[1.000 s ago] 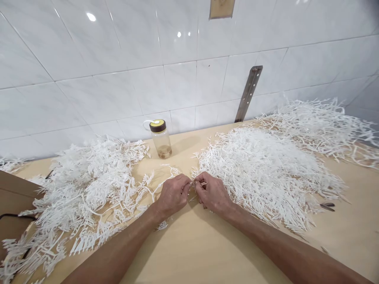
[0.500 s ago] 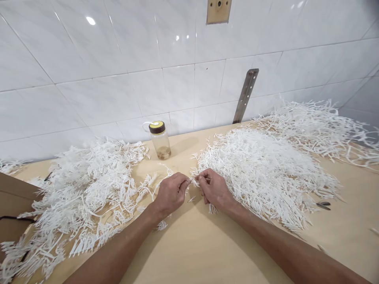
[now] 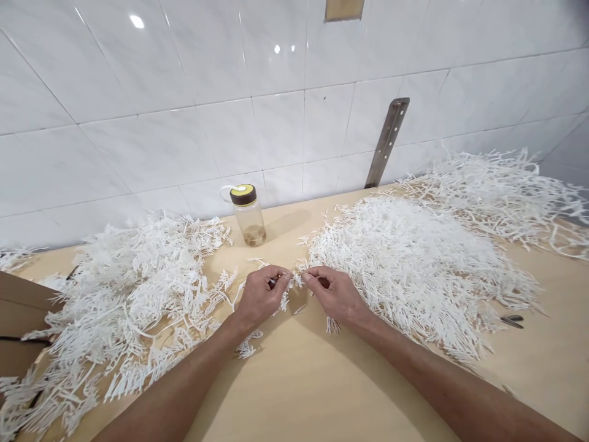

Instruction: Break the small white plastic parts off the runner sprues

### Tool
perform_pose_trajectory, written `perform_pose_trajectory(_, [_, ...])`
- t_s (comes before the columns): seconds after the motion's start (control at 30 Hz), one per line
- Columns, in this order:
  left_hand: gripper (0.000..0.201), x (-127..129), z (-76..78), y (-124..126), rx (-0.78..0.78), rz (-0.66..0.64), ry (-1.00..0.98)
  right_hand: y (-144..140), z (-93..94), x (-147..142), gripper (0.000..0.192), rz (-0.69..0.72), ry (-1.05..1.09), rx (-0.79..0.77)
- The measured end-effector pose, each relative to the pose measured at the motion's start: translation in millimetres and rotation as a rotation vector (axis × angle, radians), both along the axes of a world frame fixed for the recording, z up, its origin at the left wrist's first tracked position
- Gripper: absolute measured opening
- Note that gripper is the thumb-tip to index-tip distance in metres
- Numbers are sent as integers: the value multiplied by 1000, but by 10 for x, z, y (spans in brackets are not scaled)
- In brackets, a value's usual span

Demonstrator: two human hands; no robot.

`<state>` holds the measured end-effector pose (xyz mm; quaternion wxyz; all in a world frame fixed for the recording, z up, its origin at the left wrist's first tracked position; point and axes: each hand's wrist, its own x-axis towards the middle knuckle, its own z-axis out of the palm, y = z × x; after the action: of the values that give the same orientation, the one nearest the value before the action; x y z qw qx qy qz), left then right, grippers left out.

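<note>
My left hand (image 3: 264, 294) and my right hand (image 3: 338, 296) face each other over the middle of the table, thumbs and forefingers pinched. Between their fingertips is a small white branched plastic-looking piece (image 3: 297, 280), with thin prongs pointing down. A little dark-grey spot shows inside the left hand's finger loop; I cannot make out what it is. Close to the right hand lies a big heap of short white prongs (image 3: 414, 264). Left of the left hand spreads a heap of white branched strands (image 3: 133, 288). One loose white bit (image 3: 299, 310) lies below the fingertips.
A clear bottle (image 3: 248, 218) with a dark and yellow lid stands behind my hands. Longer white strands (image 3: 497, 190) are piled back right. A metal bracket (image 3: 387, 144) leans against the tiled wall. A small dark object (image 3: 512, 321) lies right; a brown box (image 3: 23, 319) stands left.
The view has shifted slightly. My left forefinger and thumb now form a more open loop, and the fingertips of both hands stay close together at the white piece.
</note>
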<state>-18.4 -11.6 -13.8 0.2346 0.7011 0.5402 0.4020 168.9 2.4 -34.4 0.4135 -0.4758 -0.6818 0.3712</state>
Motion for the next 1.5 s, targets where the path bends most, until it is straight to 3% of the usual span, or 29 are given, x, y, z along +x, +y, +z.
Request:
perform_pose_trajectory(0.23, [22, 49, 0, -29, -3, -36, 30, 17, -56, -18, 28, -6, 19, -21])
perform_pose_trajectory(0.5, [21, 62, -17, -26, -69, -9, -24, 0, -32, -8, 29, 60, -8, -48])
perform_pose_trajectory(0.67, [17, 75, -30, -34, -41, 28, -13, -18, -46, -40, 24, 17, -37, -41])
perform_pose_trajectory(0.77, [16, 73, -72, -36, 50, -5, 47, -31, -56, -69, 20, -20, -100, -14])
perform_pose_trajectory(0.9, [17, 61, -128, -45, 312, -84, 237, -26, -58, -95, 14, -52, -196, 24])
perform_pose_trajectory(1.0, [18, 54, -109, -65, 407, -88, 280, -8, -51, -95, 9, -117, -181, -75])
perform_pose_trajectory(1.1, [17, 49, -66, -69, 353, -65, 204, -3, -45, -84, 9, -117, -84, -193])
perform_pose_trajectory(1.3, [15, 38, -68, -20, 120, -7, 104, -21, -56, -61, 11, -100, 76, -241])
perform_pose_trajectory(1.5, [14, 28, -90, -14, 109, 3, 132, -19, -27, -61, 21, -78, -12, 29])
